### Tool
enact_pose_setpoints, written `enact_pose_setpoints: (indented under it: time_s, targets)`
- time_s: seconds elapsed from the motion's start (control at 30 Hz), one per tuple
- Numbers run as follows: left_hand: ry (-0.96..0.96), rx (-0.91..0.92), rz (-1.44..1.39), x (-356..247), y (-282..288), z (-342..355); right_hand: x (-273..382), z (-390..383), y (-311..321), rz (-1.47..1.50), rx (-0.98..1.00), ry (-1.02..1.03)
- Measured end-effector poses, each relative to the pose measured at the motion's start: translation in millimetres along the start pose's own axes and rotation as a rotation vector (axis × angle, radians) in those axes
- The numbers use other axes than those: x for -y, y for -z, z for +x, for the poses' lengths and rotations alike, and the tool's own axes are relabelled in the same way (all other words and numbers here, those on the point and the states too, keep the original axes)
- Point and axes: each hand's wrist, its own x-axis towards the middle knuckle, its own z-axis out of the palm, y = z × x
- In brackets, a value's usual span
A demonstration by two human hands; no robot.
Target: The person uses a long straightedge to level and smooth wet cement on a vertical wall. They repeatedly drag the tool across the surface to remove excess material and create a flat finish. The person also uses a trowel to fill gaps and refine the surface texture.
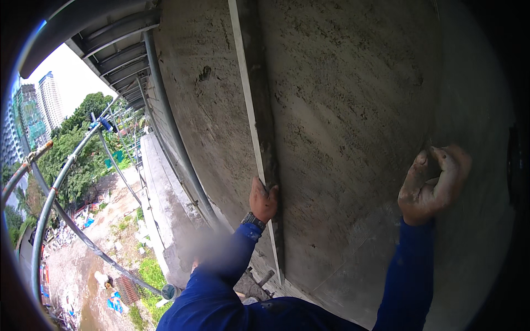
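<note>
A long, straight levelling bar point(249, 99), pale along its left edge and dark with mortar on its face, stands steeply against a rough grey plastered wall point(342, 110). My left hand point(263, 201) is closed around its lower part, thumb on the near face; a dark watch point(253, 221) circles that wrist. Off to the right, my right hand point(435, 185) is raised at the wall, fingertips and thumb curled together in a pinch. Whatever sits between those fingertips is too small to make out. Both hands look smeared with grey mortar.
Metal scaffold pipes point(48, 204) curve along the left, and an upright pipe point(171, 121) runs close to the wall. Beneath is a concrete ledge point(160, 187), with littered ground point(91, 276) far below. Overhead at the left are metal planks point(124, 49).
</note>
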Motion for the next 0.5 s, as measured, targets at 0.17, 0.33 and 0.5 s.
enact_pose_setpoints:
  time_s: [0.17, 0.33, 0.5]
  targets:
    - [0.181, 0.004, 0.050, 63, -2, -29, 0, 1, 0, -0.005, 0.047, 0.016]
    - [0.299, 0.014, 0.052, 129, 8, 16, 5, 1, 4, -0.052, 0.077, 0.019]
    - [0.292, -0.029, 0.059, 211, 29, 90, -3, -9, 22, -0.248, 0.193, 0.030]
